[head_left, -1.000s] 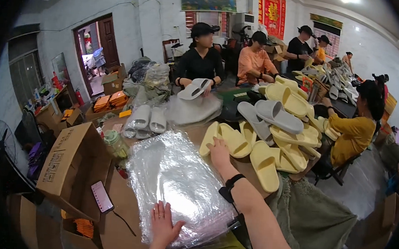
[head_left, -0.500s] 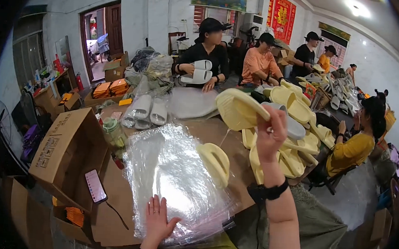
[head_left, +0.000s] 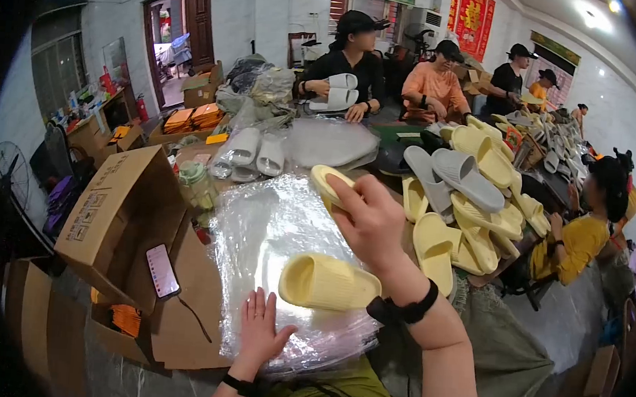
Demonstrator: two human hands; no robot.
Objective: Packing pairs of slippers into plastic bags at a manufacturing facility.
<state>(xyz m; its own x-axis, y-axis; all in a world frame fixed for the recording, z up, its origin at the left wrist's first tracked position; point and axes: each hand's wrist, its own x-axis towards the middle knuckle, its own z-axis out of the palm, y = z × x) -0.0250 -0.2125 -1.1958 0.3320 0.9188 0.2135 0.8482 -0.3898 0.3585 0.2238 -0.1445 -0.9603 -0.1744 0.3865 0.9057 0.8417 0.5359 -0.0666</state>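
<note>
My right hand (head_left: 372,221) grips a pale yellow slipper (head_left: 329,182) by its edge and holds it above a stack of clear plastic bags (head_left: 268,232). A second yellow slipper (head_left: 327,282) lies on the bags just below that hand, near my wrist. My left hand (head_left: 261,332) rests flat with spread fingers on the near edge of the bag stack, holding nothing. A black band is on each wrist.
A heap of yellow and grey slippers (head_left: 473,194) lies to the right. An open cardboard box (head_left: 114,210) with a phone (head_left: 162,270) on its flap stands to the left. White slippers (head_left: 255,151) lie beyond the bags. Several people sit around the table.
My right hand reached to the slipper heap, lifted a yellow slipper and brought it back over the bags. One yellow slipper now lies on the bags. My left hand stayed put.
</note>
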